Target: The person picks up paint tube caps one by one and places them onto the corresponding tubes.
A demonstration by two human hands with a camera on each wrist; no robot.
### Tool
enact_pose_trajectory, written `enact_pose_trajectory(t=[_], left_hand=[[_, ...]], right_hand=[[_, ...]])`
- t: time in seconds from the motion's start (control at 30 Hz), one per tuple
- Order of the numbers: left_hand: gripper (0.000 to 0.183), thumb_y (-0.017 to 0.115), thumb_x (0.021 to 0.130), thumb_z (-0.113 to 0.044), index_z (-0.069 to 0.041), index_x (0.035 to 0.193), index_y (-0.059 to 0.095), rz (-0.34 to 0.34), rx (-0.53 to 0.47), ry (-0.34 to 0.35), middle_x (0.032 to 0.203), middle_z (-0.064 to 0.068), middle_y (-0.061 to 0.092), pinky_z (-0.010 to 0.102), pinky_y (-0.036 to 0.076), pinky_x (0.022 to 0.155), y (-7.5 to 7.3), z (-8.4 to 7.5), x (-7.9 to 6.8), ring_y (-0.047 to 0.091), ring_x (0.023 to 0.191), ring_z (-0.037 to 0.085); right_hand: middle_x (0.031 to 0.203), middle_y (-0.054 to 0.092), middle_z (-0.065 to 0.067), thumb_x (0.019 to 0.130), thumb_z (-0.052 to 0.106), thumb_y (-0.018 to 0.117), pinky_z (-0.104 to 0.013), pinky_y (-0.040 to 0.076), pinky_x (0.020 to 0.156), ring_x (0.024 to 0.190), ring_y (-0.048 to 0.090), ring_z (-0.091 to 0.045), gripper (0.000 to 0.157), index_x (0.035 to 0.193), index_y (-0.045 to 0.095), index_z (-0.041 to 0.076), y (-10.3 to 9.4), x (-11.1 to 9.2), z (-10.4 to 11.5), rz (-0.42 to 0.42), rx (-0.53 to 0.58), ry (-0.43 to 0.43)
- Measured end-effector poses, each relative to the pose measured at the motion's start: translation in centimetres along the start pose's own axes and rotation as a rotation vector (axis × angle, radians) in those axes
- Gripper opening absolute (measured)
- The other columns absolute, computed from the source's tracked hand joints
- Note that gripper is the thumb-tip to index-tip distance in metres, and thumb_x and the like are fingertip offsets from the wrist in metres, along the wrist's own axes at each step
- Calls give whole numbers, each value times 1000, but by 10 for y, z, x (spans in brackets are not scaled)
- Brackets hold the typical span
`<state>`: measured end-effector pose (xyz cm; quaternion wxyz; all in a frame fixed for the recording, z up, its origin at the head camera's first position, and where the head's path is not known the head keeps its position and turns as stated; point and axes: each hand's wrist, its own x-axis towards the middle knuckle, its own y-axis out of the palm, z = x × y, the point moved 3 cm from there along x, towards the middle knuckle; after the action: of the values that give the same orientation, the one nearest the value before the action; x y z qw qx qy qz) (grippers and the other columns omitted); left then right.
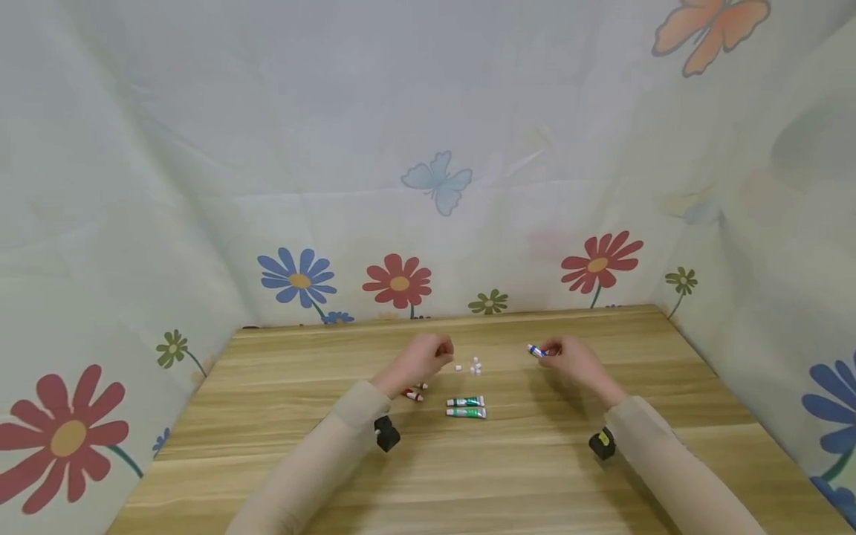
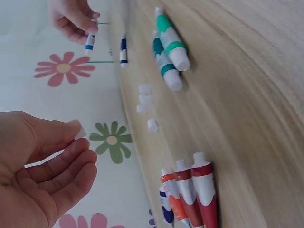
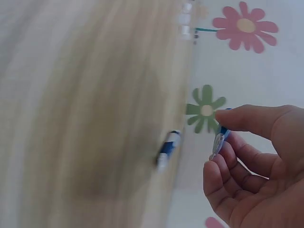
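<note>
My left hand [image 2: 52, 166] pinches a small white cap [image 2: 80, 133] between thumb and forefinger, held above the table. With thumb and fingertips my right hand [image 3: 256, 161] grips a small blue-and-white paint tube [image 3: 220, 137]. Below that hand, a dark blue paint tube [image 3: 167, 147] lies on the wood. Several loose white caps [image 1: 475, 366] are scattered at the table's middle, between the hands. Two green paint tubes [image 1: 466, 407] with white caps lie side by side nearer to me. Uncapped red [image 2: 204, 190], orange [image 2: 173, 192] and dark purple [image 2: 166, 206] tubes lie beneath the left forearm.
The wooden table [image 1: 495, 475] reaches back to a hanging cloth [image 1: 334, 215] printed with flowers and butterflies, which also covers both sides. A black wrist camera sits on the left wrist [image 1: 386, 433] and another on the right [image 1: 602, 443].
</note>
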<state>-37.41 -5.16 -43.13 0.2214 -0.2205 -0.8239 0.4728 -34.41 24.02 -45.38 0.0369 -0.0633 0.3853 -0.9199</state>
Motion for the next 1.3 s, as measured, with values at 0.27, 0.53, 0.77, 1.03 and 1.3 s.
enact_pose_trajectory(t=[0.27,0.53,0.77,1.03,1.3], left_hand=[[10,65,99,-11,-1,101,68,-152,-77,35,84,3,64,28,50,66,-28,-8,-1,55,70,14],[11,66,98,-10,-1,104,69,-355,-98,84,93,7,69,34,55,76,-72,-19,-8,63,82,20],[15,67,99,-13,-1,107,70,-492,-176,53,98,11,71,39,56,80,-107,-17,-23,66,87,23],[20,68,99,-24,-8,111,70,-532,-294,54,100,6,70,38,56,84,-122,-28,-43,65,91,18],[19,67,99,-26,-12,111,71,-542,-365,140,102,0,71,38,53,89,-126,-54,-60,65,95,13]], right_hand=[[100,62,-16,92,12,72,-32,45,63,81,55,-24,23,108,67,-4,-21,4,21,-108,42,-104],[102,65,-14,94,15,71,-34,48,68,89,59,-28,24,111,65,-1,-44,-6,61,-174,67,-192],[100,65,-9,95,16,72,-36,48,70,91,59,-26,21,111,66,4,-54,-16,88,-191,46,-248],[98,64,-4,95,18,73,-38,51,77,87,59,-21,21,111,67,6,-59,-34,121,-211,48,-330],[95,64,0,93,17,75,-34,52,70,83,57,-18,16,106,70,8,-58,-54,152,-269,51,-459]])
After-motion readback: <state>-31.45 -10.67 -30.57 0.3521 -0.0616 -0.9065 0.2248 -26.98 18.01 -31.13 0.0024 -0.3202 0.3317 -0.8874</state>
